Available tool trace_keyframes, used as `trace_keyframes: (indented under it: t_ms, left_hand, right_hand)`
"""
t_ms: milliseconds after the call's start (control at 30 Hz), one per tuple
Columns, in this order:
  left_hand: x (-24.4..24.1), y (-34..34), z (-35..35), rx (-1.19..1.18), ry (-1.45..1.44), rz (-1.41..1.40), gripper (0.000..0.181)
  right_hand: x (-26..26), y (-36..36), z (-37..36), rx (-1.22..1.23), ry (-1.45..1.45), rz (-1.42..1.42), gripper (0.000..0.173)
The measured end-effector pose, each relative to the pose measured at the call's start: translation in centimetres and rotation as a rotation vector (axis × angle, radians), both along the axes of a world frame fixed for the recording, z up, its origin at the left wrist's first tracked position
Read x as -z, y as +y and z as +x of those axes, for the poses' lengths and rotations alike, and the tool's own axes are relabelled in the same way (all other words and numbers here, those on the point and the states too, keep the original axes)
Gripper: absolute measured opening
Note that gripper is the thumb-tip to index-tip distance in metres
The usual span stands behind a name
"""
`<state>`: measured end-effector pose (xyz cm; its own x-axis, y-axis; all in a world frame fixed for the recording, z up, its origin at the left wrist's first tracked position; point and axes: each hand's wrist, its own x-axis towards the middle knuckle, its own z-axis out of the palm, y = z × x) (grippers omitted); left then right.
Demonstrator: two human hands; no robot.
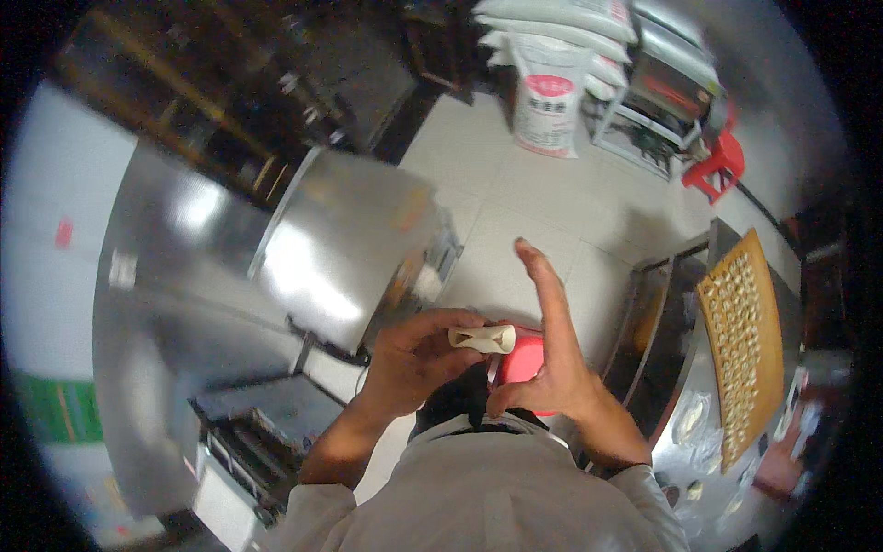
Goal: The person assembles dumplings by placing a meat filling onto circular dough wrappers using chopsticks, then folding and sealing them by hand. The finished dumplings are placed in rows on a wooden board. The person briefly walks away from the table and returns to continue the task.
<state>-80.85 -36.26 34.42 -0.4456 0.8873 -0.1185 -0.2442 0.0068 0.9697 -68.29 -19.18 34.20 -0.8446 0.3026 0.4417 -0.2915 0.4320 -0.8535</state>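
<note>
My left hand [414, 359] grips a small pale, flattened tube-like piece [483, 339] with curled ends, pinched between thumb and fingers in front of my body. Its exact material cannot be told. Just to the right, my right hand [552, 345] is raised with thumb and fingers spread apart, holding nothing. Below and between the hands is a red plastic object [522, 360], partly hidden by the right hand and my clothing.
At right, a wooden board [762, 331] bearing rows of small pale pieces lies on a metal counter, near clear plastic bags [693, 421]. A metal-topped unit [324, 241] stands left. Farther off are stacked white sacks [552, 96] and a red stool [721, 165].
</note>
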Motion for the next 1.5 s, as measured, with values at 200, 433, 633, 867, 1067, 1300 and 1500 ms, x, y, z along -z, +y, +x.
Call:
trace_keyframes:
  t_ms: [200, 433, 633, 867, 1067, 1300, 1500]
  left_hand:
    - [4.2, 19.4, -8.9, 0.258, -0.124, 0.088, 0.032]
    - [5.6, 39.9, -17.5, 0.394, -0.146, 0.089, 0.03]
    - [1.9, 49.3, -22.8, 0.519, -0.068, 0.032, 0.032]
    - [-0.3, 53.5, -28.1, 0.54, -0.116, 0.094, 0.034]
    - [-1.8, 55.6, -33.6, 0.352, -0.127, 0.061, 0.035]
    - [1.0, 59.3, -44.6, 0.109, -0.025, 0.028, 0.034]
    - [-0.1, 60.4, -55.3, -0.25, -0.044, 0.111, 0.03]
  right_hand:
    - [5.2, 18.8, -7.5, -0.004, 0.014, 0.136, 0.109]
    - [5.1, 36.2, -15.3, 0.171, 0.007, 0.262, 0.064]
    - [1.3, 43.9, -18.8, 0.33, -0.031, 0.409, 0.052]
    - [-1.9, 47.7, -24.5, 0.43, 0.021, 0.578, 0.045]
    - [-2.6, 51.6, -32.1, 0.317, 0.033, 0.635, 0.041]
    - [0.3, 58.8, -46.1, 0.062, 0.191, 0.641, 0.037]
    - [0.7, 62.0, -61.5, -0.255, 0.132, 0.455, 0.094]
